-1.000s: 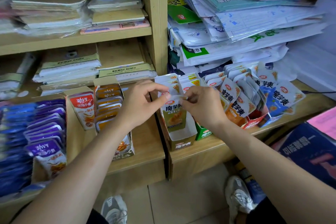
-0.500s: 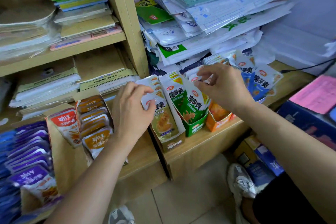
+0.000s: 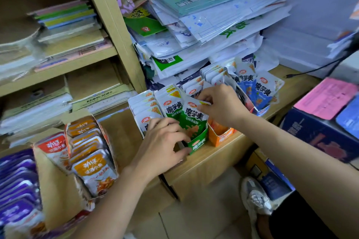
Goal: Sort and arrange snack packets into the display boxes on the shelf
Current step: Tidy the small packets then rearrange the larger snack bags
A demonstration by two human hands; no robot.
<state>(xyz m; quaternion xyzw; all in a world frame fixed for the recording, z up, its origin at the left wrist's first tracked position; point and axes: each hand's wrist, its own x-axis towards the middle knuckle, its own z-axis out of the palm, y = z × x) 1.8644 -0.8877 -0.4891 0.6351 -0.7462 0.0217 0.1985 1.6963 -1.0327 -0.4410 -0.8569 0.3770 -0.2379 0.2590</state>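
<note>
The left hand (image 3: 165, 141) has dropped to brace the green box (image 3: 198, 144) while the right hand (image 3: 221, 106) pinches a green packet (image 3: 191, 120) into it; 2 boxes look full, others unfinished.

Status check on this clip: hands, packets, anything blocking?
Left hand braces the green display box. Right hand pinches the top of the front green packet, seated in that box. Nothing in the way.

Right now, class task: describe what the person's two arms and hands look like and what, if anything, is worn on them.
Both forearms are bare up to the frame edge, with no sleeves in view. The left hand and right hand wear no gloves. No watch, bracelet or ring is visible on either. Fingernails look short and unpainted.
</note>
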